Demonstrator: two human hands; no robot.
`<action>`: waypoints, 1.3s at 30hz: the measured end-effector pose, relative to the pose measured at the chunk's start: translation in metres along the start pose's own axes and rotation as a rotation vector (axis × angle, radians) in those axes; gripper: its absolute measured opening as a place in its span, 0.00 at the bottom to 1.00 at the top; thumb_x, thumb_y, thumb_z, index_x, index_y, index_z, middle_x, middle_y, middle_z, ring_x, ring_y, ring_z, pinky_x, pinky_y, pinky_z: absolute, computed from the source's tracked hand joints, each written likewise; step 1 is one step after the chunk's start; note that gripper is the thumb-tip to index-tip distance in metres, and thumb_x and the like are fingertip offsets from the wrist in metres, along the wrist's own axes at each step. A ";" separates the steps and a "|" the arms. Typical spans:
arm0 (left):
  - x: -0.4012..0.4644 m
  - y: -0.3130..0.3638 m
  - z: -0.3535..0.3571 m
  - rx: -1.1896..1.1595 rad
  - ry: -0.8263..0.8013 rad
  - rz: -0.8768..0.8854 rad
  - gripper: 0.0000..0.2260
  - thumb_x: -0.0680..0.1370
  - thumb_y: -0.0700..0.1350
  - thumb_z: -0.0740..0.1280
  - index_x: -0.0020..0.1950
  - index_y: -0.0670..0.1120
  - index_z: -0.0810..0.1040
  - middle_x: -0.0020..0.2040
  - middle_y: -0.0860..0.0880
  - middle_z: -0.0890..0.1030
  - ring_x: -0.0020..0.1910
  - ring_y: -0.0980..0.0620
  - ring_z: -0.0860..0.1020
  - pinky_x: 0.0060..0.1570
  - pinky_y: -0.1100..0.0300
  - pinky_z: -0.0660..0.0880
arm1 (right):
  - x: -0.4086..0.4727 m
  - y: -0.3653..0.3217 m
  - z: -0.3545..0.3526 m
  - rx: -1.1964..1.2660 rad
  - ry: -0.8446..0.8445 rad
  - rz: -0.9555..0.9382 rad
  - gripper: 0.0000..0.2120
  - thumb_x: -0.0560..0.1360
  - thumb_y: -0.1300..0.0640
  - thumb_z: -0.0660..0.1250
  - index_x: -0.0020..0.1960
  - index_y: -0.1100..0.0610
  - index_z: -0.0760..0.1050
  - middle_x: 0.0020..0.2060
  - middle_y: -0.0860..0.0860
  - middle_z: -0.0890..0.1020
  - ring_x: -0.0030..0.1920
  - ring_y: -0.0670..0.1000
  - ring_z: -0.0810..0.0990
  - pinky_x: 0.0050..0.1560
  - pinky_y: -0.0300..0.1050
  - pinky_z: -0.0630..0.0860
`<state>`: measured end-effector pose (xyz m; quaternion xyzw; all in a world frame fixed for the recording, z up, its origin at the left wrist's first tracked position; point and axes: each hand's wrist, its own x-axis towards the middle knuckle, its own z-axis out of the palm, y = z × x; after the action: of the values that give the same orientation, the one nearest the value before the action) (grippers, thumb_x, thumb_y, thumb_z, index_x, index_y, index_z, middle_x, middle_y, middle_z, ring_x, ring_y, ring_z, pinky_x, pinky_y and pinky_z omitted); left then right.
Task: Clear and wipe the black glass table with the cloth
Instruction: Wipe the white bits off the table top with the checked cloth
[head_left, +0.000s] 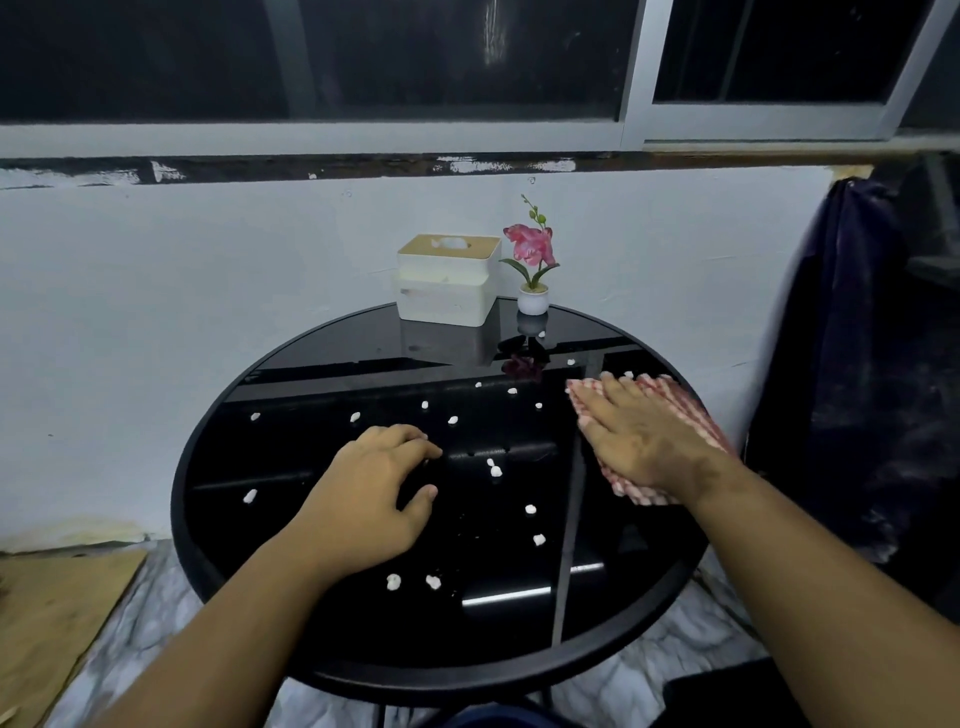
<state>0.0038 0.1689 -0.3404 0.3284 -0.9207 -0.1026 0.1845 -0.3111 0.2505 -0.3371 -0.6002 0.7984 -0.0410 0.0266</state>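
A round black glass table (244, 519) stands against a white wall, its top strewn with small white crumbs (496, 471) lying well apart from one another. The right hand (636, 434) lies flat, fingers extended, pressing a red-and-white checked cloth (691, 410) onto the glass near the right rim; it presses rather than grasps. The left hand (371, 496) rests at the table's centre with fingers curled downward, fingertips touching the surface among the crumbs; whether it grips a crumb cannot be told. At the far edge stand a white tissue box (447, 283) with a tan lid and, just beside it to the right, a small potted pink orchid (533, 260).
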 end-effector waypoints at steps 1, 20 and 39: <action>0.000 0.000 0.000 0.004 0.001 0.000 0.22 0.74 0.58 0.61 0.66 0.54 0.76 0.66 0.57 0.74 0.67 0.55 0.70 0.66 0.52 0.69 | 0.003 -0.013 0.000 0.009 -0.004 -0.051 0.27 0.82 0.42 0.42 0.80 0.44 0.42 0.80 0.54 0.45 0.79 0.54 0.43 0.74 0.48 0.33; 0.002 -0.004 -0.001 0.021 -0.005 -0.026 0.28 0.71 0.63 0.56 0.66 0.53 0.76 0.66 0.58 0.74 0.65 0.56 0.70 0.65 0.55 0.67 | -0.011 0.018 -0.001 -0.054 -0.013 0.016 0.28 0.82 0.42 0.42 0.79 0.44 0.41 0.80 0.52 0.42 0.79 0.53 0.41 0.76 0.49 0.35; 0.003 -0.006 0.002 0.028 0.013 -0.005 0.27 0.71 0.63 0.57 0.65 0.54 0.76 0.63 0.60 0.74 0.62 0.57 0.71 0.60 0.58 0.66 | -0.035 0.017 0.000 -0.051 0.038 0.126 0.28 0.79 0.38 0.40 0.78 0.39 0.41 0.80 0.51 0.46 0.79 0.53 0.45 0.76 0.50 0.37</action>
<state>0.0038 0.1622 -0.3434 0.3338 -0.9200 -0.0878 0.1858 -0.3178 0.2893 -0.3395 -0.5481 0.8359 -0.0303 -0.0016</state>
